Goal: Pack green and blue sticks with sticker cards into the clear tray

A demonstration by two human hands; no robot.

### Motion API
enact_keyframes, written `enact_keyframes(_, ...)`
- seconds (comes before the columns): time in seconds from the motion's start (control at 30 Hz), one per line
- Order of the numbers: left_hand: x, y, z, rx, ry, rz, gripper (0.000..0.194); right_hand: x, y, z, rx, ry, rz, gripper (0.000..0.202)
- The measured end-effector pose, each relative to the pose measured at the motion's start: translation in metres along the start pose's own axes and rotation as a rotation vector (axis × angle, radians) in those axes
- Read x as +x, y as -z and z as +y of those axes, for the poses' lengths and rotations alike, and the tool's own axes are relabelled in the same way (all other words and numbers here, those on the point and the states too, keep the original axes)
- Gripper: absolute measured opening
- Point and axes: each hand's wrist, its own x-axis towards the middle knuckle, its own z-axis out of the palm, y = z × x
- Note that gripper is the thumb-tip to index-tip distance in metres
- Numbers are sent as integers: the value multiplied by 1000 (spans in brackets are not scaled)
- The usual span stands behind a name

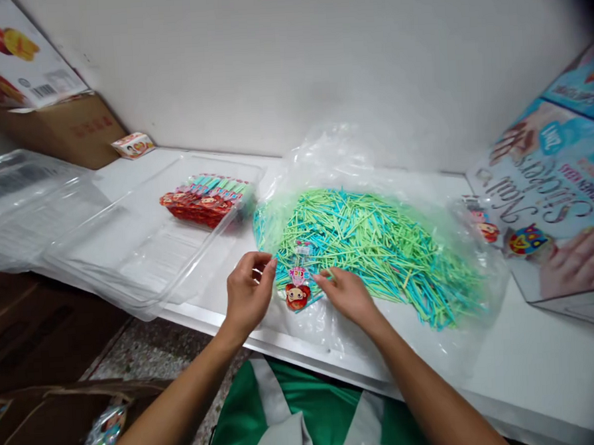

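Note:
A loose heap of thin green and blue sticks (pixel 362 239) lies on and partly inside a clear plastic bag (pixel 333 151). On the near left edge of the heap rests a small printed packet (pixel 298 294) with a red-haired cartoon head and a clear upper part. My left hand (pixel 248 291) is just left of the packet, fingers curled and thumb close to the index finger; anything between the tips is too small to make out. To the packet's right, my right hand (pixel 349 298) pinches what looks like a short green stick (pixel 331 274).
Left of the heap, a clear plastic tray (pixel 151 283) holds a row of similar filled packets (pixel 206 199). More clear trays (pixel 21 190) are stacked farther left. Cartons (pixel 57 125) stand at the back left. A nail stickers box (pixel 559 189) stands right, with small packets beside it.

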Motion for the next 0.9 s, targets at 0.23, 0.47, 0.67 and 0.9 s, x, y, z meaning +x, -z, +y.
enact_keyframes(0.23,3,-33,15,-317,84,-92,30,40,-36,6,47,17,50,29)
enact_keyframes(0.47,17,-58,4,-425,246,-159,58,14,3,22,220,177,-25,38)
enact_keyframes(0.67,15,-75,9,-769,467,-535,36,-15,19,26,261,213,-109,40)
enact_keyframes(0.9,8,-77,5,-861,693,-472,31,-36,65,84,-224,-30,-38,31)
